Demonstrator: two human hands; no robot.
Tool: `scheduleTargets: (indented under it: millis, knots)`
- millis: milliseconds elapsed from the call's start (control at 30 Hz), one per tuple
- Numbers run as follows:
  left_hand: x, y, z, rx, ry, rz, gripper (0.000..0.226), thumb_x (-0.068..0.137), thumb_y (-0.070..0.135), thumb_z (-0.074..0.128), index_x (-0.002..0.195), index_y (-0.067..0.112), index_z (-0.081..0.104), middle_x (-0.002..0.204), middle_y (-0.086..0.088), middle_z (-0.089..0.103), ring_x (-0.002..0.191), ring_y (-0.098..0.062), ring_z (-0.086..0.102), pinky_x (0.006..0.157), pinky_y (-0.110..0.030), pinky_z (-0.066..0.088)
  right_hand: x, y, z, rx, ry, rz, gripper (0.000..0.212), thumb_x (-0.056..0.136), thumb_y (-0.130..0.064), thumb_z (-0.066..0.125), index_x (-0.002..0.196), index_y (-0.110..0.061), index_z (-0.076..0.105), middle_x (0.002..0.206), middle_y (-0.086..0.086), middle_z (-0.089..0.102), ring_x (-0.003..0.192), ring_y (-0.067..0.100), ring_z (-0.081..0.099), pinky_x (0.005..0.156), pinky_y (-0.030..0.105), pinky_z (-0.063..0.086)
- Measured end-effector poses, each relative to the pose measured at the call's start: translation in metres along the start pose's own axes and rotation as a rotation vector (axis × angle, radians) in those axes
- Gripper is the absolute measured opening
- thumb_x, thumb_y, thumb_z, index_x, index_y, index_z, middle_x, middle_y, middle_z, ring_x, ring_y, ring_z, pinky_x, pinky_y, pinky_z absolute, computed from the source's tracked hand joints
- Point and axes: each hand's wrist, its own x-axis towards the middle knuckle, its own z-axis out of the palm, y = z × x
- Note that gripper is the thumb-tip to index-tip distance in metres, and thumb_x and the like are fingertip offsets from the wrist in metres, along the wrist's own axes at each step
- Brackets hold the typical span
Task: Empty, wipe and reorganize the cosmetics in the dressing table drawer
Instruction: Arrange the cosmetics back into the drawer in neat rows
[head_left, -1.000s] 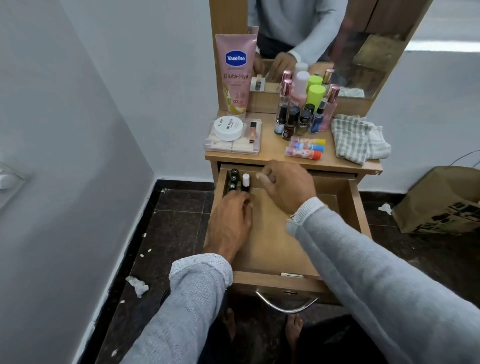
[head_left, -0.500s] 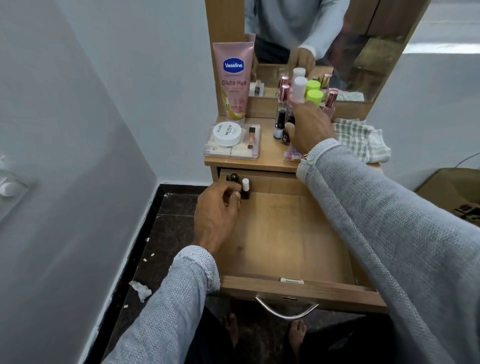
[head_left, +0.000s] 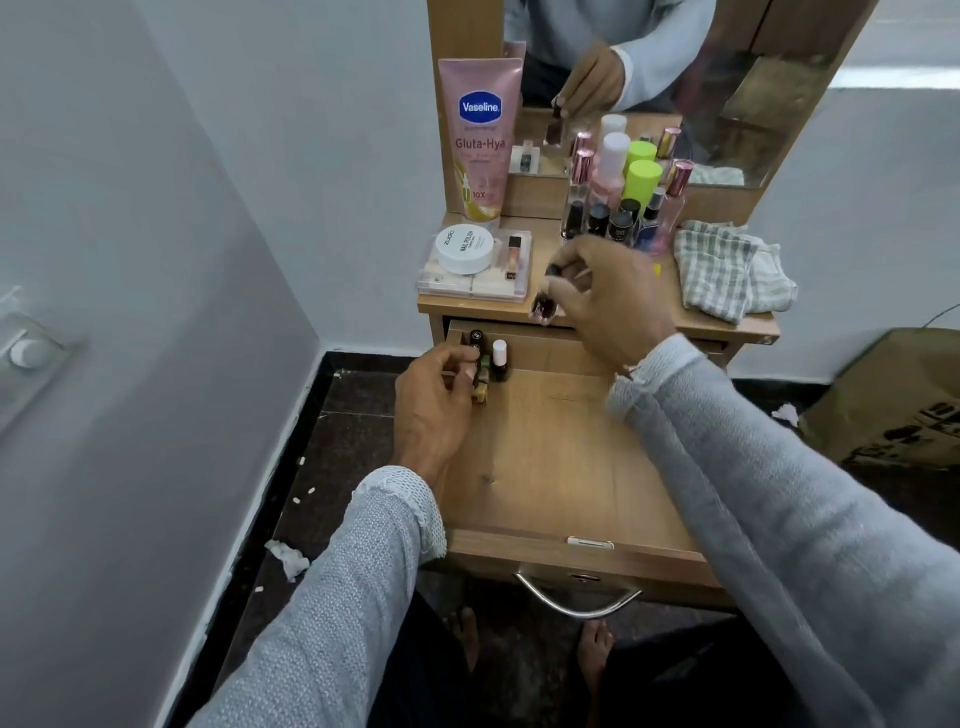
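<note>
The wooden drawer (head_left: 561, 467) stands pulled out, with a few small nail polish bottles (head_left: 493, 361) grouped in its back left corner. My left hand (head_left: 434, 400) rests beside them, its fingertips touching that group. My right hand (head_left: 610, 301) hovers over the dressing table's front edge and pinches a small dark nail polish bottle (head_left: 545, 306) by its cap. Behind it on the table top stand several more bottles (head_left: 618, 208), some with pink, white and lime green caps.
A pink Vaseline tube (head_left: 480, 135) leans against the mirror frame. A clear box (head_left: 472, 275) carries a round white jar (head_left: 464, 249). A checked cloth (head_left: 727, 267) lies at the table's right. A brown paper bag (head_left: 893, 405) sits on the floor, right.
My right hand has drawn back from the bottle cluster toward the drawer, now carrying a small dark bottle. My left hand stays by the bottles in the drawer corner.
</note>
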Motion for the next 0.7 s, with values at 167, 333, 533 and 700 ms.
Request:
scheduleTargets:
  millis: [167,333,533,700]
  knots:
    - [-0.002,-0.002,0.004,0.031,-0.014,0.0,0.019,0.092,0.006,0.061,0.106,0.015,0.07,0.099,0.006,0.07,0.087,-0.001,0.064,0.074,-0.009,0.051,-0.022,0.011,0.047,0.009,-0.205,0.051,0.012,0.09,-0.016,0.064,0.102,-0.016,0.066,0.09,-0.003,0.067,0.08,0.009,0.063,0.073,0.019,0.053]
    - [-0.006,-0.003,0.005,0.03,-0.019,-0.018,0.023,0.092,0.003,0.061,0.108,0.016,0.069,0.097,0.008,0.069,0.082,0.007,0.062,0.073,-0.002,0.047,-0.027,0.03,0.079,-0.016,-0.284,0.162,0.012,0.087,-0.017,0.067,0.099,-0.016,0.07,0.09,-0.001,0.072,0.084,0.016,0.066,0.085,0.037,0.055]
    - [-0.009,-0.005,0.008,0.033,-0.012,0.001,0.022,0.091,0.003,0.062,0.109,0.014,0.069,0.099,0.006,0.07,0.086,0.002,0.063,0.076,-0.003,0.047,-0.03,0.041,0.103,0.02,-0.259,0.204,0.018,0.087,-0.017,0.068,0.104,-0.016,0.069,0.097,0.002,0.071,0.088,0.02,0.067,0.086,0.039,0.055]
    - [-0.011,-0.007,0.008,0.039,-0.006,0.036,0.022,0.091,0.003,0.063,0.109,0.014,0.069,0.101,0.005,0.07,0.089,0.001,0.064,0.077,-0.002,0.047,-0.031,0.039,0.112,0.099,-0.219,0.232,0.019,0.085,-0.012,0.068,0.103,-0.017,0.066,0.093,0.0,0.069,0.087,0.02,0.065,0.085,0.04,0.054]
